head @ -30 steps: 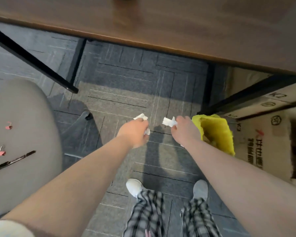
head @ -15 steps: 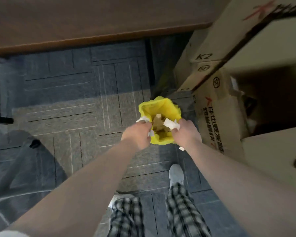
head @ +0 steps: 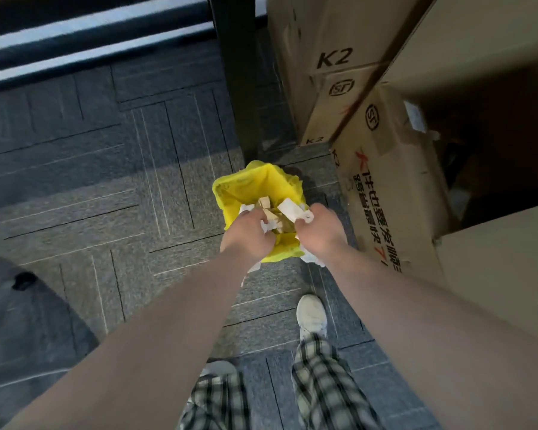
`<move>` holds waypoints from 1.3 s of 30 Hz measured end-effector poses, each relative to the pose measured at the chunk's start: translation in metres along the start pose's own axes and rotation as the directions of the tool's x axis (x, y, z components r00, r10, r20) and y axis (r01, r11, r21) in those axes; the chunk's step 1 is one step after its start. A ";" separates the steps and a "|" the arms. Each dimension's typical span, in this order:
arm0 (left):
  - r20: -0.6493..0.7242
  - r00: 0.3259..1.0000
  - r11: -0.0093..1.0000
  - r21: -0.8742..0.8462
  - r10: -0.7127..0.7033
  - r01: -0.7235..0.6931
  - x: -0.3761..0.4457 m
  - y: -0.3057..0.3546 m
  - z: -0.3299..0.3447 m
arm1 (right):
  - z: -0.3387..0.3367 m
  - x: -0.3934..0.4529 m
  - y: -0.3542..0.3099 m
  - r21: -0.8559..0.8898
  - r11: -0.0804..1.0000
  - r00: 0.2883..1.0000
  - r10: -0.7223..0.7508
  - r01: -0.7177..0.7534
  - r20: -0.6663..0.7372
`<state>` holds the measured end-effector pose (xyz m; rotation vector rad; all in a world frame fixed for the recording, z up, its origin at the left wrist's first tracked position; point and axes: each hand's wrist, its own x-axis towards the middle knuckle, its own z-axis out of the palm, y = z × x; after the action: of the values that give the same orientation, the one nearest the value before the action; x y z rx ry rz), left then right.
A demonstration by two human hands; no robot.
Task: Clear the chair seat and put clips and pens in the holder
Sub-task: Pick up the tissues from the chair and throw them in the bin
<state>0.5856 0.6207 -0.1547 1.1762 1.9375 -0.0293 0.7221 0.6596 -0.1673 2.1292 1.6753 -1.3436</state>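
- Hands over yellow-lined bin (head: 255,184) on carpet floor (head: 106,187), both arms reaching forward and down.
- Left hand (head: 249,240) curled shut on crumpled white paper scraps (head: 265,226); bits poking out above the knuckles and at the fingertips, one strip trailing below the wrist.
- Right hand (head: 319,232) curled shut on white paper wad (head: 291,209), paper sticking out toward bin centre, more paper showing under the heel of the hand at the bin's near rim.
- Hands close together, not touching, gap between them over the bin opening.
- Bin partly filled: tan cardboard bits (head: 266,204) and white paper inside, yellow liner folded over the rim.
- Bin standing just beside printed cardboard box (head: 385,187) on the right; stacked boxes marked K2 (head: 333,60) behind it, open dark box interior further right.
- Black post (head: 235,76) upright behind the bin, base near the bin's far edge.
- White shoes (head: 312,315) and plaid trousers (head: 326,380) at bottom, right shoe near the bin's near side.
- Chair seat, clips, pens, holder out of frame; only grey blurred shape at lower left, cannot tell what.
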 end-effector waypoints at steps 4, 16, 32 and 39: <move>0.001 0.998 0.984 -0.172 -0.055 0.054 0.023 -0.007 0.015 | 0.017 0.021 0.001 0.015 1.000 1.000 -0.017 0.017 0.018; -0.045 0.970 0.787 -0.594 -0.240 0.167 0.059 -0.015 0.027 | 0.039 0.055 -0.013 0.245 0.969 0.995 -0.042 0.020 0.086; 0.106 0.990 0.965 -0.234 -0.096 0.119 0.024 -0.032 -0.004 | 0.005 0.008 -0.008 -0.109 0.983 0.969 -0.124 0.150 0.214; 0.050 0.993 0.985 -0.130 -0.107 0.113 -0.039 -0.067 -0.070 | -0.016 -0.047 -0.052 -0.340 0.899 0.944 -0.186 0.275 0.272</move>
<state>0.4988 0.5843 -0.1094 0.9734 1.9334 0.0153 0.6884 0.6544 -0.1038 1.5380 1.9441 -1.1543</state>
